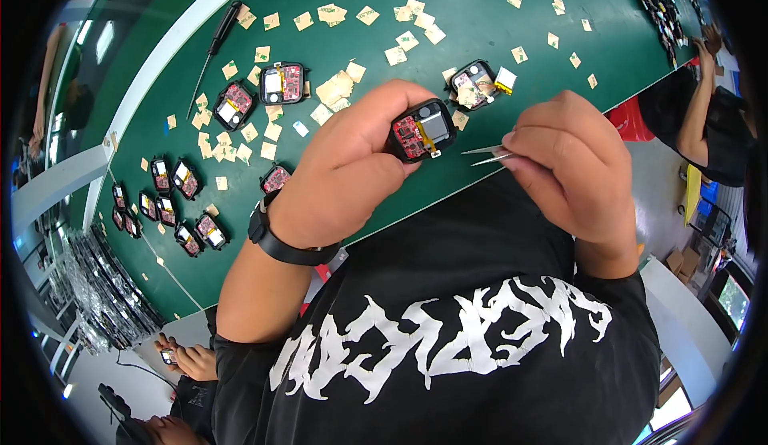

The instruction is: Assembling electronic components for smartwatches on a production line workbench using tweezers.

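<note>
My left hand [352,157] is closed around a small black device housing [422,130], its inside facing up with a red circuit board, a grey battery and a yellow flex strip. Pinched in my right hand [568,157] are metal tweezers [486,155]; their two tips point left toward the housing, apart from it. Just beyond, another opened housing [474,85] lies on the table with tan adhesive pieces on it and a silver battery [505,79] at its right side. A further housing [275,177] is partly hidden behind my left wrist.
The green table [480,13] carries many scattered tan adhesive squares [334,89]. Two opened housings [283,83] and a screwdriver [216,45] lie farther left, with several more housings [186,179] at far left. Dark parts are heaped [652,5] at far right. Other people sit at both sides.
</note>
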The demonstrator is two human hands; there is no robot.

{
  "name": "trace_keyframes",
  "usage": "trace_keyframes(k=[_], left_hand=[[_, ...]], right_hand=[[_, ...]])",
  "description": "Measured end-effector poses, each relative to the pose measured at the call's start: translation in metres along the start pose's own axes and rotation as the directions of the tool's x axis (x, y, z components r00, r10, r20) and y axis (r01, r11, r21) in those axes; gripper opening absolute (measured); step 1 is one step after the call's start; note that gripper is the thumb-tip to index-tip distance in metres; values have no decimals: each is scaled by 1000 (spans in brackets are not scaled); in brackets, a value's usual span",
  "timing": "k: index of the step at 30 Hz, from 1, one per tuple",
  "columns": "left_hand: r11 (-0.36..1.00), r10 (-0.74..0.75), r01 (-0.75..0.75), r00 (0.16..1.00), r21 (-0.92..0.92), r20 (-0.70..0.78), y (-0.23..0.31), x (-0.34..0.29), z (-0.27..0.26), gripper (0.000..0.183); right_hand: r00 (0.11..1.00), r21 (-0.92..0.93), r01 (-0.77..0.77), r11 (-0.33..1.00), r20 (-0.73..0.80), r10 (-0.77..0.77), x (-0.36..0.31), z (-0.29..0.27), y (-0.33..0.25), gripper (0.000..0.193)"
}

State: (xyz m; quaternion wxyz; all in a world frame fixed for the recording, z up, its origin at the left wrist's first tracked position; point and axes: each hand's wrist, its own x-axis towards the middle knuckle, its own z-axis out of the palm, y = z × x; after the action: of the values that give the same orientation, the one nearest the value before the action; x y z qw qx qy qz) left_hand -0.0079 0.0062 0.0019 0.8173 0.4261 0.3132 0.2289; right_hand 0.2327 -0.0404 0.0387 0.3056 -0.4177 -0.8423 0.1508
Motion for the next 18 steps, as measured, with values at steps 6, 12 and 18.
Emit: trace_keyframes(k=[6,12,18], left_hand=[[971,-25,7,997,238,73,1,-2,-5,52],[954,15,-33,998,298,62,-3,-3,-7,46],[937,52,-59,998,344,30,4,0,-2,37]], right_hand=[[988,-221,151,963,60,-141,4,8,5,25],[968,-339,247,908,135,-213,6,9,0,27],[961,-283,270,920,131,-242,10,14,-3,27]])
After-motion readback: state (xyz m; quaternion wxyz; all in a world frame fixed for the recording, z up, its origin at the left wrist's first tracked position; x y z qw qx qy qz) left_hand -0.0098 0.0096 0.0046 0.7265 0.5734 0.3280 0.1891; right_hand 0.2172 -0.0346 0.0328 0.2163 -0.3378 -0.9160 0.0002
